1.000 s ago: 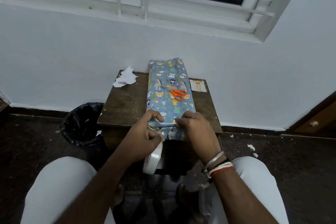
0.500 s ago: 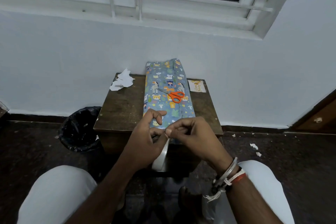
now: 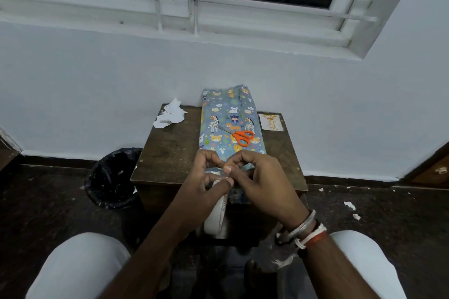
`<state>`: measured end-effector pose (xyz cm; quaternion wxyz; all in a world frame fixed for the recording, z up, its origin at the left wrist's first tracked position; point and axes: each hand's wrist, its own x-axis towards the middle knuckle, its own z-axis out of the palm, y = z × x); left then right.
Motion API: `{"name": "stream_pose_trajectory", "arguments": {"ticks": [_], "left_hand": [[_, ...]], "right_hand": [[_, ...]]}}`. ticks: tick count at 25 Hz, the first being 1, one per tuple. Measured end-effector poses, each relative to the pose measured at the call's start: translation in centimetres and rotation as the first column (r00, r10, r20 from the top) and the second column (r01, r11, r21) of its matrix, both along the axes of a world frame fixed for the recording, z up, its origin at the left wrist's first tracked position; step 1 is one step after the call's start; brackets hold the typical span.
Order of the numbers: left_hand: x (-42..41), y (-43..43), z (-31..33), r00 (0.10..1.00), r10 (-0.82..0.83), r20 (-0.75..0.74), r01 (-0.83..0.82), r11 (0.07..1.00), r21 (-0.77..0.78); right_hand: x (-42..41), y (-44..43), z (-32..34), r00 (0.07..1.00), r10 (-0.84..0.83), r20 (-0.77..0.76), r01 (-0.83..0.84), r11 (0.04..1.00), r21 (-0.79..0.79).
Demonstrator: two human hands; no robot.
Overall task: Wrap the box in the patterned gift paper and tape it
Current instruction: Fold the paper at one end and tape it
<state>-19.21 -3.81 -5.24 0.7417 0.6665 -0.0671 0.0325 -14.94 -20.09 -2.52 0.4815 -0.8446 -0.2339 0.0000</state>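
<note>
The box, wrapped in blue animal-print gift paper (image 3: pixel 228 116), lies lengthwise on a small dark wooden table (image 3: pixel 170 150). Orange-handled scissors (image 3: pixel 240 137) rest on top of it. My left hand (image 3: pixel 201 189) holds a white roll of tape (image 3: pixel 218 218), which hangs below the table's near edge. My right hand (image 3: pixel 262 182) pinches the tape's free end against my left thumb, just above the box's near end. Both hands hide that end of the box.
Crumpled white paper (image 3: pixel 170 114) lies at the table's back left corner and a small printed card (image 3: pixel 271 122) at the back right. A black-lined bin (image 3: pixel 114 177) stands left of the table. Paper scraps (image 3: pixel 349 206) dot the dark floor. My knees frame the foreground.
My hands have drawn together from the box's near corners to its middle. My right fingers now pinch the tape end, and the roll has turned edge-on and hangs lower.
</note>
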Motion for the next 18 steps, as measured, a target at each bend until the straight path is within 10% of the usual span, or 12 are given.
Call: {"name": "stream_pose_trajectory", "arguments": {"ticks": [18], "left_hand": [[0.2,-1.2,0.1,0.992,-0.024,-0.125,-0.007,0.970,-0.241]], "right_hand": [[0.5,-0.5,-1.4,0.975,-0.135,0.178,0.119,0.988,0.096]]}}
